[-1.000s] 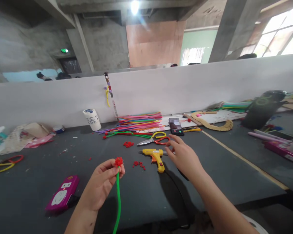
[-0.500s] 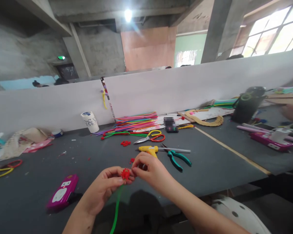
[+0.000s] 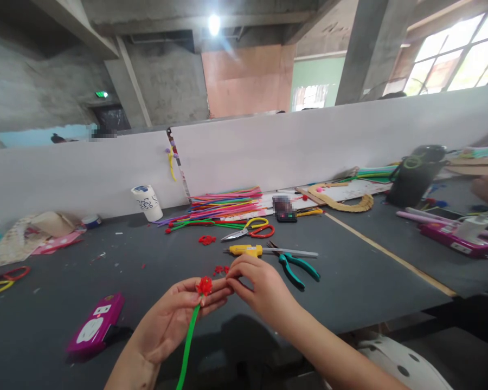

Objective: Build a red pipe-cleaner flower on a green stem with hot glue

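Fingers point(image 3: 211, 297) of your left hand point(image 3: 174, 319) are closed round the green stem point(image 3: 188, 338), holding it tilted above the counter's point(image 3: 350, 281) near edge, its red tuft point(image 3: 205, 285) at your fingertips. Your right hand point(image 3: 260, 287) pinches its fingers together just beside that tuft; whether they grip anything, I cannot tell.

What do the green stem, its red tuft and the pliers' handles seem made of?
Green stem: fuzzy matte chenille, probably a wire-cored pipe cleaner, since it curves. Red tuft: apparently the same fuzzy fibre. Pliers' handles: smooth teal plastic or rubber, faintly glossy.
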Demonstrator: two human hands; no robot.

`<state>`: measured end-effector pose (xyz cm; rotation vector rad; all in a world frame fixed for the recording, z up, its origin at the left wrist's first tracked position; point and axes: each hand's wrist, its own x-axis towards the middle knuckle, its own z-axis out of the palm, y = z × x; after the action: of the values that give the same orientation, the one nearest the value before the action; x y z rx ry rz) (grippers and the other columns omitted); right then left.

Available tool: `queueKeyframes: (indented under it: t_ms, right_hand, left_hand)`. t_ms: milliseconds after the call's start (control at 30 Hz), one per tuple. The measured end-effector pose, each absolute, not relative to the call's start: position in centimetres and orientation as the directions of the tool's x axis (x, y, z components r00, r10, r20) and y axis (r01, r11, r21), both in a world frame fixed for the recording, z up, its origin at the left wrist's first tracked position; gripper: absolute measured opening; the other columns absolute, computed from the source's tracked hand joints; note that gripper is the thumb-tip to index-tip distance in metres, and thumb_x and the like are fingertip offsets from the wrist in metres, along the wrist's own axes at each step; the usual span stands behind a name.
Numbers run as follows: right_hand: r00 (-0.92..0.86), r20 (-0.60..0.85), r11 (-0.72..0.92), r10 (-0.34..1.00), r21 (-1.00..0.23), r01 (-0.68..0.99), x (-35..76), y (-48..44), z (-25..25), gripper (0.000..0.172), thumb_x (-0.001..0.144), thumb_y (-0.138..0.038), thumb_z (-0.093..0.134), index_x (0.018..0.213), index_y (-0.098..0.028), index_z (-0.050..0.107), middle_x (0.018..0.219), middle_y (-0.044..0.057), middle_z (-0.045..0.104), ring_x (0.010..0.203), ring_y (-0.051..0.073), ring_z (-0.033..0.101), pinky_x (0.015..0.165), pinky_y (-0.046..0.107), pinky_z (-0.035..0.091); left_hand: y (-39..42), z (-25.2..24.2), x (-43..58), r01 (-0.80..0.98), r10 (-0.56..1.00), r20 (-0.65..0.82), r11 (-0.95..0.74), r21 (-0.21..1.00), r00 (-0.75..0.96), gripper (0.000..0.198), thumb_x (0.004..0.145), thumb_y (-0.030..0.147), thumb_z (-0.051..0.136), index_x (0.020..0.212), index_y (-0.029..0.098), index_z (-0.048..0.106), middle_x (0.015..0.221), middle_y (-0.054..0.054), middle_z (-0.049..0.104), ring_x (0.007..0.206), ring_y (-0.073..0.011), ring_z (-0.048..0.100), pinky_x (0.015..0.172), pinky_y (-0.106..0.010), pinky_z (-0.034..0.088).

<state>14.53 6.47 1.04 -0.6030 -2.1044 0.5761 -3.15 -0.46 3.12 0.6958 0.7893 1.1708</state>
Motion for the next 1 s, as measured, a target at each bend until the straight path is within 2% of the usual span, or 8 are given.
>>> queueKeyframes:
  t_ms: [267,367,533,600,700,833,933,1000]
  right_hand:
    - [-0.484,0.56,0.73,0.673,-0.61,0.309,15.4,7.1,1.3,0.019,0.096,-0.024,0.033,0.082,-0.022,0.047,0.079,0.005,0.055,0.073,0.02,0.054,0.068,0.033,0.044]
    - [-0.474,0.523,0.694,0.708,-0.639,0.332,15.8,6.8,1.6,0.023,0.097,-0.029,0.03,0.077,-0.023,0.042,0.073,0.003,0.052,0.066,0.02,0.051,0.061,0.032,0.043]
    - [-0.669,0.42,0.733,0.613,-0.618,0.284,15.4,3.8,1.1,0.032,0.091,-0.03,0.051,0.059,-0.023,0.047,0.055,-0.002,0.053,0.049,0.014,0.049,0.047,0.026,0.034]
    - [-0.784,0.372,0.774,0.497,-0.598,0.207,15.2,2.5,0.8,0.004,0.081,-0.021,0.063,0.078,-0.024,0.063,0.071,-0.003,0.068,0.06,0.013,0.062,0.054,0.02,0.042]
    - [-0.901,0.218,0.812,0.375,-0.546,0.206,15.2,1.9,0.6,0.039,0.074,-0.02,0.07,0.111,-0.031,0.066,0.108,0.0,0.072,0.085,0.017,0.07,0.066,0.02,0.049]
    - [-0.796,0.121,0.726,0.593,-0.509,0.463,15.5,3.8,0.3,0.019,0.087,-0.021,0.056,0.087,-0.03,0.073,0.079,0.002,0.074,0.072,0.021,0.07,0.063,0.027,0.051]
    - [-0.688,0.103,0.64,0.719,-0.485,0.596,16.2,6.7,0.2,0.046,0.081,-0.005,0.057,0.119,-0.03,0.061,0.121,0.002,0.065,0.1,0.018,0.065,0.084,0.025,0.049]
    - [-0.579,0.036,0.532,0.815,-0.444,0.721,16.7,9.2,0.3,0.02,0.088,-0.017,0.059,0.107,-0.021,0.064,0.111,0.005,0.066,0.096,0.02,0.064,0.085,0.034,0.051]
  left_hand:
    - [-1.0,4.7,-4.2,-0.274,0.979,-0.197,0.203,0.94,0.049,0.006,0.069,0.016,0.072,0.073,0.018,0.075,0.115,-0.013,0.073,0.082,-0.0254,0.072,0.066,-0.03,0.053]
    - [-0.8,6.0,-6.4,0.097,0.973,-0.053,0.076,0.992,-0.225,0.009,0.068,0.021,0.073,0.075,0.018,0.077,0.109,-0.012,0.074,0.087,-0.0259,0.068,0.079,-0.035,0.05]
    - [0.5,6.6,-8.6,0.129,0.941,0.02,0.026,0.991,-0.338,0.02,0.07,0.027,0.074,0.087,0.018,0.077,0.099,-0.009,0.075,0.092,-0.0247,0.064,0.084,-0.035,0.046]
    - [1.2,6.3,-8.3,0.114,0.948,0.026,0.011,0.993,-0.318,0.019,0.07,0.027,0.073,0.086,0.017,0.077,0.1,-0.009,0.075,0.09,-0.0237,0.064,0.082,-0.034,0.047]
    - [2.1,5.5,-7.2,0.095,0.964,0.027,-0.002,0.995,-0.265,0.016,0.072,0.025,0.073,0.086,0.017,0.076,0.096,-0.008,0.075,0.085,-0.0209,0.065,0.078,-0.031,0.048]
    - [2.1,4.2,-6.3,0.043,0.976,-0.006,0.016,0.999,-0.217,0.014,0.078,0.029,0.068,0.082,0.016,0.071,0.093,-0.008,0.075,0.071,-0.0174,0.065,0.07,-0.03,0.05]
    - [1.8,3.5,-6.3,0.007,0.977,-0.044,0.046,0.999,-0.211,0.017,0.083,0.033,0.063,0.08,0.017,0.064,0.082,-0.007,0.075,0.059,-0.0155,0.064,0.059,-0.029,0.048]
    - [1.7,3.3,-6.4,-0.009,0.975,-0.057,0.057,0.998,-0.213,0.017,0.084,0.033,0.061,0.08,0.017,0.06,0.071,-0.005,0.074,0.055,-0.0147,0.063,0.054,-0.026,0.046]
